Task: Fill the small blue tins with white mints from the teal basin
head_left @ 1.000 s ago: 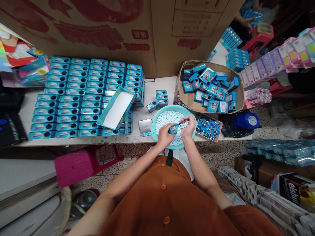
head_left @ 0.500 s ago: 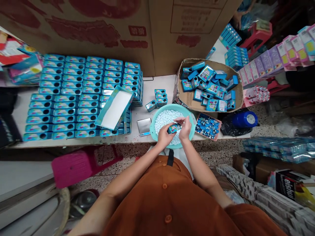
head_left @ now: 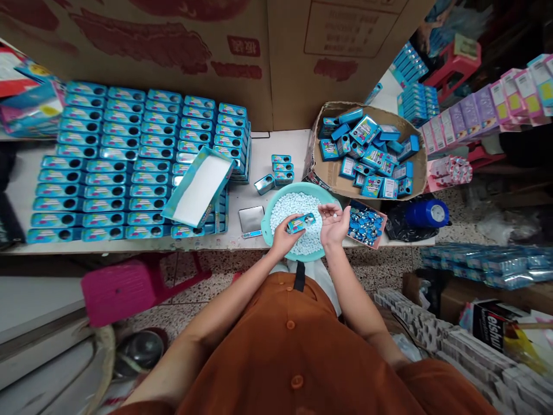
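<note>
My left hand (head_left: 284, 237) grips a small blue printed tin (head_left: 302, 223), tilted so that its round opening shows, with white inside. It is over a mint-green basin (head_left: 267, 227) full of small white pellets (head_left: 298, 204). Above the basin's right side, my right hand (head_left: 335, 226) is turned palm up, its fingers loosely curled and open. A small white pellet seems to rest on those fingers. Behind the basin stand several similar tins (head_left: 283, 168) with dark openings.
Rows of blue tins (head_left: 108, 176) fill the table's left side, with a shallow tray (head_left: 199, 187) lying across them. A small scale (head_left: 251, 221) sits left of the basin. At right are a cardboard box (head_left: 319, 167) of tins and a pink box (head_left: 380, 239) of blue caps.
My right hand has moved right, away from the tin, and turned palm up. My left hand has shifted slightly left with the tin, whose opening now shows.
</note>
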`<state>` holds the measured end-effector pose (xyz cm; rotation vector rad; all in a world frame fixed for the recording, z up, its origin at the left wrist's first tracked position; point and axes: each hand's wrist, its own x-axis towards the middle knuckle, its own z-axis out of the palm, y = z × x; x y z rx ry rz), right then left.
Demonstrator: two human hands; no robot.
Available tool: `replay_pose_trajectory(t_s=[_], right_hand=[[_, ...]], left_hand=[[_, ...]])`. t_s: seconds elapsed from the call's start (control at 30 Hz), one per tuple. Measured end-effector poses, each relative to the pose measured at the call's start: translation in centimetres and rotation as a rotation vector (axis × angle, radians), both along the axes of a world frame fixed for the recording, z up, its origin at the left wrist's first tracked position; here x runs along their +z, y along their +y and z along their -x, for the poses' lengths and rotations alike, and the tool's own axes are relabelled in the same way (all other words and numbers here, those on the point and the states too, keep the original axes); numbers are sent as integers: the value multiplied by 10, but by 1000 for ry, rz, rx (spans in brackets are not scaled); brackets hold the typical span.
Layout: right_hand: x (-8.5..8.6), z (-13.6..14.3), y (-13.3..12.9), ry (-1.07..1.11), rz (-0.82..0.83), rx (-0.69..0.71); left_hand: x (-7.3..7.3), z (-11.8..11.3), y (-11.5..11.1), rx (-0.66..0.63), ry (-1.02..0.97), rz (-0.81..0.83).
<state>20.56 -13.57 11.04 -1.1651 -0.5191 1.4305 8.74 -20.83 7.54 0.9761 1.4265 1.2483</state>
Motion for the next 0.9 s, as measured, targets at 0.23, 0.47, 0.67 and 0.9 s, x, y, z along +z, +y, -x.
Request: replay_pose_trajectory(t_s=[0.23, 0.47, 0.67, 0.9], right_hand=[[-69, -37, -10, -512, 36, 258], [-125, -41, -10, -1179, -117, 695], [-149, -1, -36, -1470, -146, 812], [-146, 0, -34, -1160, 69, 793]], left_hand=[[-8, 7, 0, -38, 2, -10], [-7, 27, -16, 79, 188, 61], [-2, 45, -27, 180, 250, 119], [7, 45, -25, 99, 373, 43]])
